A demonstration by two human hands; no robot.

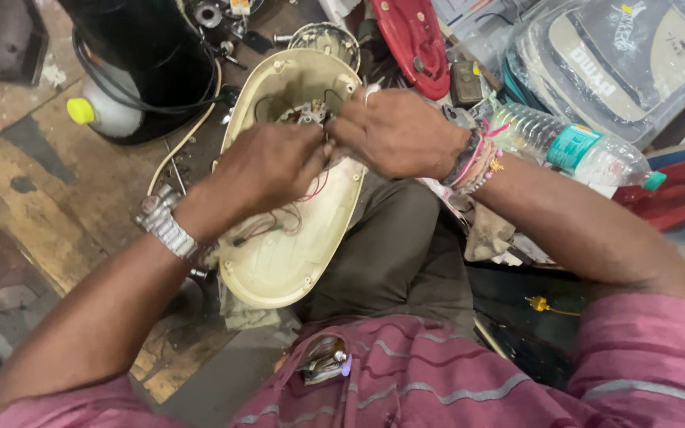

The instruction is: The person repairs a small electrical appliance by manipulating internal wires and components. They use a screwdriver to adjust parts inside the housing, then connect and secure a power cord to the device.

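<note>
Left hand: fingers pinched on thin wires inside the cream plastic shell; metal watch on the wrist.
Right hand: fingers closed on the same wiring, touching the left hand.
Shell: open side up, resting on the person's lap.
Surroundings: water bottle at right; black cylinder at upper left.
</note>
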